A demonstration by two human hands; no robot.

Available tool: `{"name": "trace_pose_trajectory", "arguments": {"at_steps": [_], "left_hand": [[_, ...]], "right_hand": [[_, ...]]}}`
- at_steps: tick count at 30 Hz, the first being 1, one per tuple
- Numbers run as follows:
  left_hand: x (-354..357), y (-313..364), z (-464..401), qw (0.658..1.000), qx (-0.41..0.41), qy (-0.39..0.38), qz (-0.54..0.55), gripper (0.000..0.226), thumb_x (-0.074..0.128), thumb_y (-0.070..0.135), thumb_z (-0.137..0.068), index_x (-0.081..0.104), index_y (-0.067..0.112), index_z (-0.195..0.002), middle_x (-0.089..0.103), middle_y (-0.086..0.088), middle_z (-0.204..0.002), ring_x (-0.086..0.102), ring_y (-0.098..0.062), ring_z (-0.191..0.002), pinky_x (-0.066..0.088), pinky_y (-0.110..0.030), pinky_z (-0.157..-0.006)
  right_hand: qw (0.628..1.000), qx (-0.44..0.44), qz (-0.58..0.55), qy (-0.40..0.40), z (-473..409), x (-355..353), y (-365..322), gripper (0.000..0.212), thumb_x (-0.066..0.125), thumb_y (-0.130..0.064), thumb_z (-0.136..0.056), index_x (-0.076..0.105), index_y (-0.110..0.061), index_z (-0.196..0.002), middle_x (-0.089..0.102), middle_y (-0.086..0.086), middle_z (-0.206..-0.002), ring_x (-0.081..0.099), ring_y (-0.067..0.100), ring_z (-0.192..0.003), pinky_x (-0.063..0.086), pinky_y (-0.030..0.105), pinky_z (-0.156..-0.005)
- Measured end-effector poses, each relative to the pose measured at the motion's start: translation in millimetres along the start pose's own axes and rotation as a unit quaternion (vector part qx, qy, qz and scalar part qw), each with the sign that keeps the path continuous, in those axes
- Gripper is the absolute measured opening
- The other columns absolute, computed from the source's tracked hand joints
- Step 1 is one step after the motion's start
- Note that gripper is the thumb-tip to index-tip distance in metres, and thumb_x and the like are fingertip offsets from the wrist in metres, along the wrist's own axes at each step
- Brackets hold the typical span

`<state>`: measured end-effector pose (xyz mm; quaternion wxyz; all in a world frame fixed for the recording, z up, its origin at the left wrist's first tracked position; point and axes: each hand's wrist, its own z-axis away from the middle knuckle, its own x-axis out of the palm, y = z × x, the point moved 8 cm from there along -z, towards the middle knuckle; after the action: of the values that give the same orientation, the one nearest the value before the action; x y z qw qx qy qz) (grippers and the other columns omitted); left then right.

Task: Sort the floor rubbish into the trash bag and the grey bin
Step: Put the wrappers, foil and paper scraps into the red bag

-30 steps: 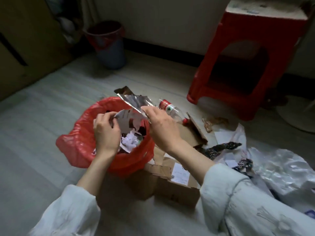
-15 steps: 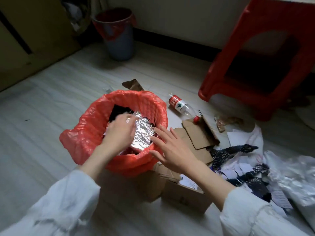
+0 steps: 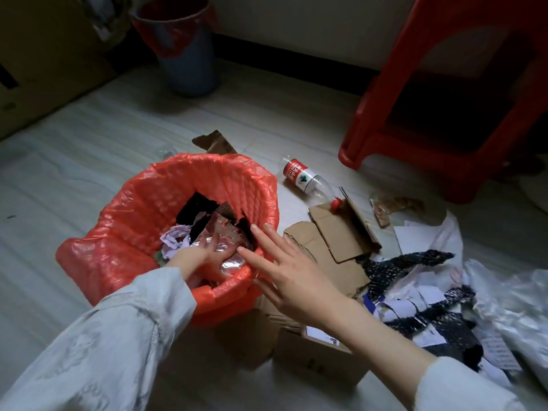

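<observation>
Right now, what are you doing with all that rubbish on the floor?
A person is sorting floor rubbish. The left hand is down inside the red trash bag, pressing on a piece of shiny foil. The right hand hovers open and empty above the bag's edge. A plastic bottle, flattened cardboard and torn paper lie on the floor. The grey bin stands by the far wall.

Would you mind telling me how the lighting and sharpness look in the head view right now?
Head view: dim overall, with the far corner around the grey bin and the space under the red stool in deep shadow; the foil in the red trash bag glints; the right hand and the plastic at the right edge look smeared; wide-angle bending shows at the edges.
</observation>
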<state>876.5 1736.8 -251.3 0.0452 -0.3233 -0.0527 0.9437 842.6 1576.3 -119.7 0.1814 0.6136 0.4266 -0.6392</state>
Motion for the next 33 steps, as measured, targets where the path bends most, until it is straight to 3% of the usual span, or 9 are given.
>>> {"name": "trace_pose_trajectory", "arguments": {"at_steps": [3, 6, 9, 12, 17, 22, 24, 28, 33], "left_hand": [[-9, 2, 6, 0.998, 0.016, 0.013, 0.052, 0.083, 0.05, 0.05, -0.088, -0.007, 0.034, -0.146, -0.023, -0.017, -0.152, -0.018, -0.042, -0.139, 0.005, -0.058, -0.113], [-21, 2, 16, 0.994, 0.033, 0.039, 0.097, 0.09, 0.06, 0.046, -0.084, -0.004, 0.035, -0.147, -0.021, -0.015, -0.153, -0.011, -0.04, -0.141, 0.008, -0.052, -0.115], [-35, 1, 41, 0.986, 0.046, 0.089, 0.135, 0.091, 0.064, 0.046, -0.082, 0.002, 0.03, -0.148, -0.015, -0.013, -0.155, -0.006, -0.033, -0.143, 0.01, -0.046, -0.117], [-54, -4, 73, 0.969, 0.058, 0.156, 0.181, 0.075, 0.058, 0.035, -0.089, 0.012, 0.026, -0.148, -0.008, -0.012, -0.156, -0.001, -0.029, -0.144, 0.012, -0.038, -0.117], [-98, 6, 143, 0.895, 0.094, 0.341, 0.272, 0.04, 0.046, 0.014, -0.096, 0.044, 0.01, -0.136, 0.035, -0.012, -0.146, 0.027, -0.021, -0.138, 0.02, -0.028, -0.11], [-109, 62, 203, 0.804, 0.14, 0.494, 0.299, 0.029, 0.046, 0.009, -0.092, 0.058, 0.011, -0.118, 0.056, -0.008, -0.116, 0.053, -0.023, -0.109, 0.043, -0.038, -0.095], [-103, 105, 215, 0.796, 0.191, 0.496, 0.29, 0.028, 0.047, 0.009, -0.092, 0.058, 0.012, -0.117, 0.056, -0.006, -0.112, 0.054, -0.02, -0.104, 0.046, -0.036, -0.089], [-84, 182, 200, 0.822, 0.263, 0.431, 0.264, 0.03, 0.045, 0.011, -0.093, 0.056, 0.017, -0.121, 0.054, -0.003, -0.115, 0.051, -0.016, -0.108, 0.041, -0.025, -0.088], [-51, 259, 148, 0.873, 0.293, 0.334, 0.201, 0.031, 0.043, 0.016, -0.094, 0.053, 0.02, -0.123, 0.054, -0.003, -0.118, 0.053, -0.023, -0.107, 0.046, -0.035, -0.086]], "right_hand": [[0.999, 0.003, -0.018, -0.04, 1, -1, 0, 0.06, 0.05, -0.029, -0.092, 0.025, -0.028, -0.146, 0.006, 0.007, -0.158, 0.0, 0.026, -0.146, 0.005, 0.041, -0.115], [0.996, 0.009, 0.016, -0.092, 2, -3, -1, 0.066, 0.046, -0.028, -0.094, 0.009, -0.03, -0.149, -0.009, 0.004, -0.158, -0.011, 0.02, -0.145, 0.0, 0.039, -0.119], [0.992, 0.019, 0.027, -0.126, 11, -8, -7, 0.069, 0.047, -0.03, -0.094, 0.004, -0.032, -0.149, -0.012, 0.004, -0.158, -0.012, 0.02, -0.145, -0.002, 0.04, -0.119], [0.99, 0.029, 0.037, -0.135, 21, -19, -13, 0.07, 0.048, -0.032, -0.094, 0.005, -0.032, -0.149, -0.011, 0.003, -0.158, -0.012, 0.02, -0.145, -0.002, 0.042, -0.119], [0.987, 0.065, 0.043, -0.137, 46, -56, -15, 0.062, 0.038, -0.031, -0.098, 0.0, -0.033, -0.148, -0.005, 0.0, -0.159, -0.004, 0.02, -0.146, 0.002, 0.043, -0.119], [0.98, 0.138, 0.04, -0.14, 101, -82, 17, 0.056, 0.039, -0.031, -0.098, 0.014, -0.03, -0.148, 0.028, -0.001, -0.152, 0.027, 0.019, -0.139, 0.024, 0.036, -0.114], [0.97, 0.189, 0.024, -0.151, 135, -86, 37, 0.054, 0.039, -0.032, -0.098, 0.018, -0.029, -0.147, 0.036, -0.001, -0.147, 0.038, 0.019, -0.131, 0.034, 0.034, -0.108], [0.943, 0.292, -0.012, -0.159, 200, -71, 80, 0.048, 0.036, -0.033, -0.098, 0.025, -0.028, -0.144, 0.042, 0.001, -0.143, 0.041, 0.021, -0.129, 0.037, 0.034, -0.102], [0.913, 0.355, -0.023, -0.198, 264, -24, 128, 0.05, 0.038, -0.034, -0.097, 0.025, -0.026, -0.145, 0.042, 0.002, -0.142, 0.038, 0.022, -0.13, 0.037, 0.036, -0.103]]}}
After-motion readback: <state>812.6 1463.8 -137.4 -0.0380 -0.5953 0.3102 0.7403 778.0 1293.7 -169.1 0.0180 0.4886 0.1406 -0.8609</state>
